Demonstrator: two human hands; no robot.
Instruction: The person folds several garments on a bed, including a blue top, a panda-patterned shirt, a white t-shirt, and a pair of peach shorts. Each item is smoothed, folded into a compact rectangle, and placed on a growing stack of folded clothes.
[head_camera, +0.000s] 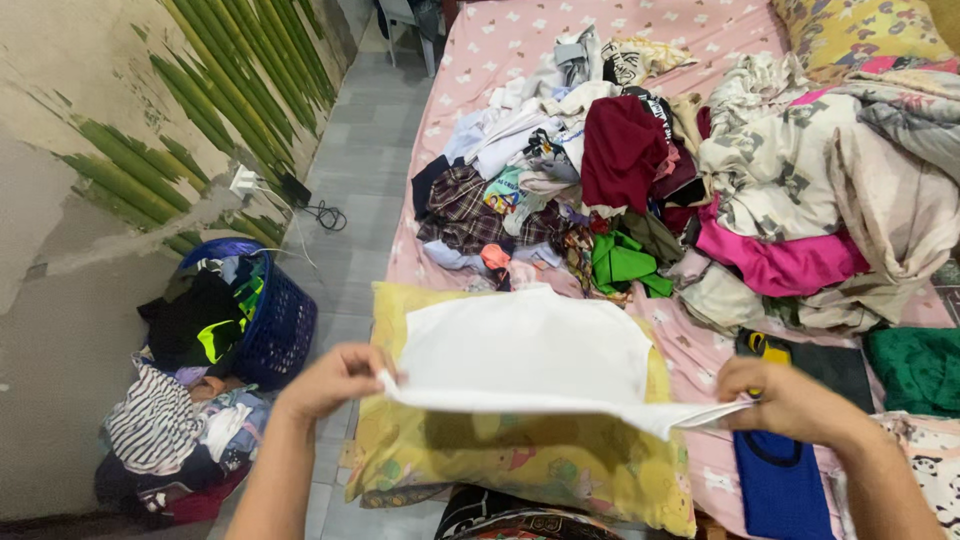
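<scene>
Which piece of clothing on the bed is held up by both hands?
The plain white cloth garment, stretched between left hand and right hand; the others lie heaped.

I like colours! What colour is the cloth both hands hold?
The flat fabric cloth is plain white, seen best in the head view.

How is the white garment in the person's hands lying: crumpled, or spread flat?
Spread flat: left hand and right hand hold the white garment taut above the yellow pillow.
</scene>
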